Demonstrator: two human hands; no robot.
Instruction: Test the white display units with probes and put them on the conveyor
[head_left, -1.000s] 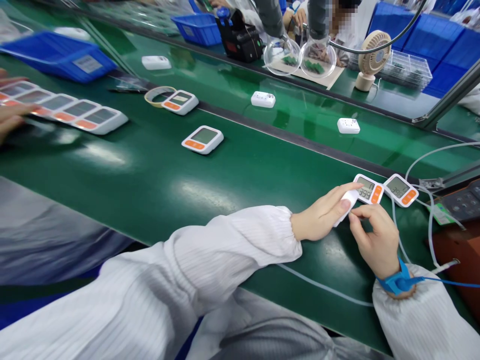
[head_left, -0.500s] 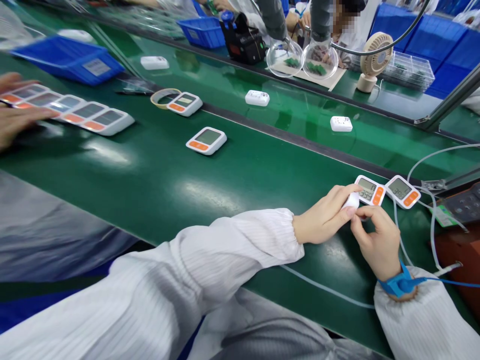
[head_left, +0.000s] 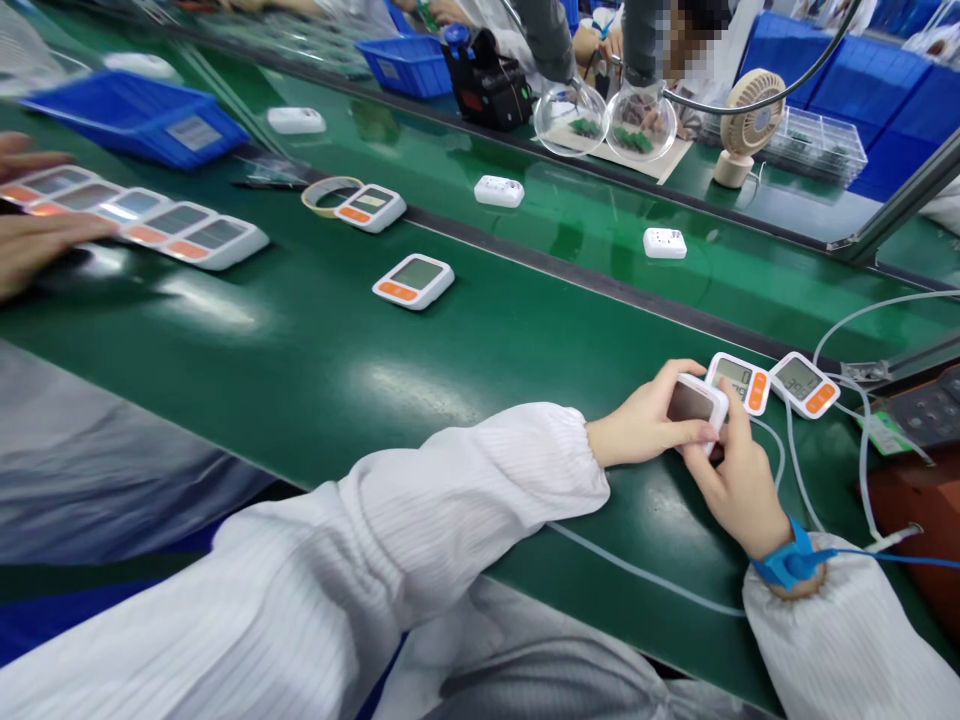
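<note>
Between my two hands is a white digital monitor (head_left: pixel 691 400) with its dark screen tilted up toward me. My left hand (head_left: pixel 651 418) grips its left side, thumb along the lower edge. The fingers of my right hand (head_left: pixel 739 480) close on its right side, and a blue wrist strap (head_left: pixel 793 562) circles that wrist. Just behind lies a white monitor with orange buttons (head_left: pixel 739 382), digits lit and partly covered by my fingers. Beside it on the right, another lit monitor (head_left: pixel 804 384) rests at an angle. Clear tubing (head_left: pixel 791 450) runs near both.
A lone monitor (head_left: pixel 413 281) lies mid-bench; another (head_left: pixel 370 208) touches a tape roll (head_left: pixel 330 195). At left, a co-worker's hands (head_left: pixel 37 235) touch a row of monitors (head_left: pixel 217 240). White units (head_left: pixel 664 243) sit on the green belt behind. A blue bin (head_left: pixel 135 115) stands at back left.
The held monitor has turned from edge-on to showing its screen, and my right hand has shifted up and left onto it. White units on the belt have moved left.
</note>
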